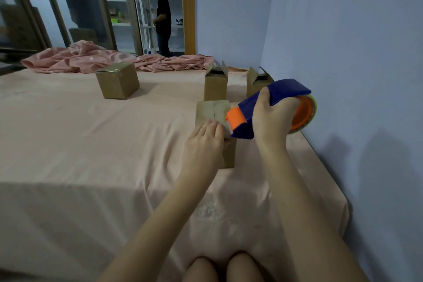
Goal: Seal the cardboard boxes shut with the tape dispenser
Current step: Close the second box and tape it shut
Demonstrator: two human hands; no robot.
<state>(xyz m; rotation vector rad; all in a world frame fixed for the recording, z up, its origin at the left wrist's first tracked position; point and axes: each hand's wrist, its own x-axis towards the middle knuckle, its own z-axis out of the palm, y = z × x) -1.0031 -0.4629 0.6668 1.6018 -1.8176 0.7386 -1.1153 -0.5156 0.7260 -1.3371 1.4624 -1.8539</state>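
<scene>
On the pink bedsheet [91, 144] the right hand [272, 119] grasps the blue-and-orange tape dispenser [258, 110] at the near cardboard box [214, 112], at whose 6 o'clock edge the left hand [204, 139] seemingly presses flat, while two open-flapped boxes [216, 86] stand toward 12 o'clock.

Blue-orange tape dispenser [263, 110] tilts over the closed brown box [212, 112].

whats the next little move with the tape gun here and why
Probably draw the tape dispenser away from the body along the top seam of the nearest box. The right hand grips it with its orange mouth at the box's near top edge, and the left hand presses down there, seemingly anchoring the tape end. The flaps lie closed, but most of the seam looks bare.
</scene>
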